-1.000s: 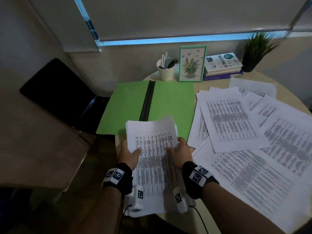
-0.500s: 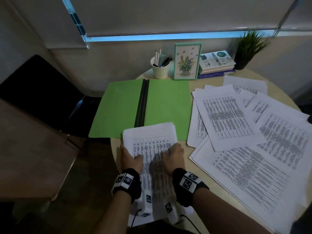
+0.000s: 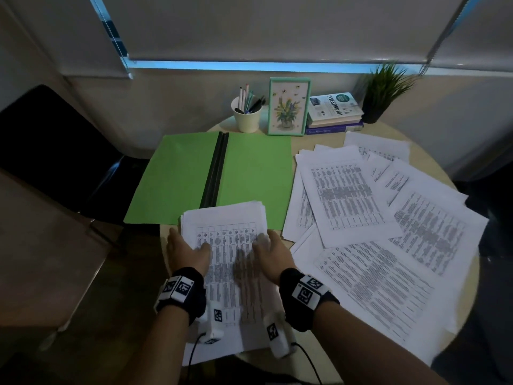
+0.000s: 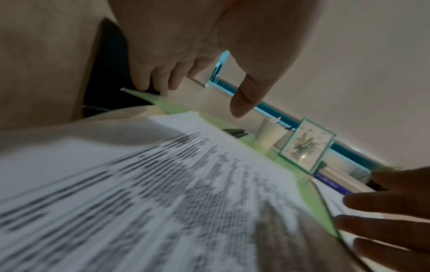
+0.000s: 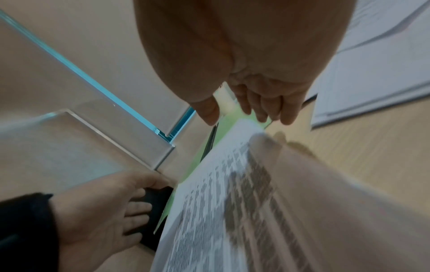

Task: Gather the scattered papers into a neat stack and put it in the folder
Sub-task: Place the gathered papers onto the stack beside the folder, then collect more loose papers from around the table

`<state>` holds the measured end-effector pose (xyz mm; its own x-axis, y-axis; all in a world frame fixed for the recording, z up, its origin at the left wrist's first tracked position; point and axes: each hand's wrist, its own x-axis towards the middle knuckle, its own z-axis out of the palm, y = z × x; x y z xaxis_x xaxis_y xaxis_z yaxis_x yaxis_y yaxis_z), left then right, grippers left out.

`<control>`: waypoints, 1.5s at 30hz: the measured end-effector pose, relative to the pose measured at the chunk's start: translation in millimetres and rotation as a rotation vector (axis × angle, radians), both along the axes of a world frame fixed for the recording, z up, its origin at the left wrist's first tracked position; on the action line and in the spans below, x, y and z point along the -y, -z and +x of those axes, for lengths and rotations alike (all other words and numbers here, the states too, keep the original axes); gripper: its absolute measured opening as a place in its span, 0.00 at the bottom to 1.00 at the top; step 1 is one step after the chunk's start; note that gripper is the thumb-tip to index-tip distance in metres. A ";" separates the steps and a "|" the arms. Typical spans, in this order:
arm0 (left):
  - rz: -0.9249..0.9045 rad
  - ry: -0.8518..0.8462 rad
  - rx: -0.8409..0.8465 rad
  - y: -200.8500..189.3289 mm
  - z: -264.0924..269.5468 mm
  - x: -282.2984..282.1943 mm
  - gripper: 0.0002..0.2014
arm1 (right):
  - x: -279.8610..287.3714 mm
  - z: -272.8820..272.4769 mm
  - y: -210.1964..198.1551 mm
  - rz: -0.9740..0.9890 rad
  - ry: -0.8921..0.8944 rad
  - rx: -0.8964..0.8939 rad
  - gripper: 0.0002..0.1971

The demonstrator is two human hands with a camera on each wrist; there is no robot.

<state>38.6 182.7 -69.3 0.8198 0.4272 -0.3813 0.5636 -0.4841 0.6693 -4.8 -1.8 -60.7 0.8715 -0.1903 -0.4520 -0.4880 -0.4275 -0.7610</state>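
Observation:
A stack of printed papers (image 3: 227,226) lies at the table's near edge, its far end overlapping the open green folder (image 3: 177,176). My left hand (image 3: 186,248) lies along the stack's left edge with its thumb over the top sheet. My right hand (image 3: 273,250) lies along the right edge. In the left wrist view the left hand (image 4: 200,97) has straight fingers beside the stack (image 4: 163,184) and its thumb hovers above the page. In the right wrist view the right hand (image 5: 239,117) also has straight fingers over the stack (image 5: 221,211). Many loose sheets (image 3: 388,218) lie spread to the right.
At the back of the round table (image 3: 466,287) stand a pen cup (image 3: 247,115), a framed flower picture (image 3: 288,107), a pile of books (image 3: 333,112) and a potted plant (image 3: 383,90). A black chair (image 3: 55,145) sits to the left.
The stack, held up at its sides a second ago, has come down flat onto the table and folder edge. Both hands have loosened and now lie along its sides.

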 end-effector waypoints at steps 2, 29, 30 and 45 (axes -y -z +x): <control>-0.011 0.014 0.088 -9.5 -0.9 15.1 0.45 | 24.7 -3.3 -4.8 0.027 0.034 0.035 0.24; 0.293 0.369 -0.204 11.5 38.0 343.7 0.72 | 404.7 -87.7 28.2 -0.317 0.732 -0.060 0.31; 0.249 0.317 -0.210 11.9 41.4 339.1 0.70 | 408.6 -85.3 28.5 -0.349 0.747 -0.115 0.38; 0.098 0.096 -0.107 16.7 -1.0 235.0 0.34 | 439.3 -60.1 29.9 -0.385 0.640 0.105 0.14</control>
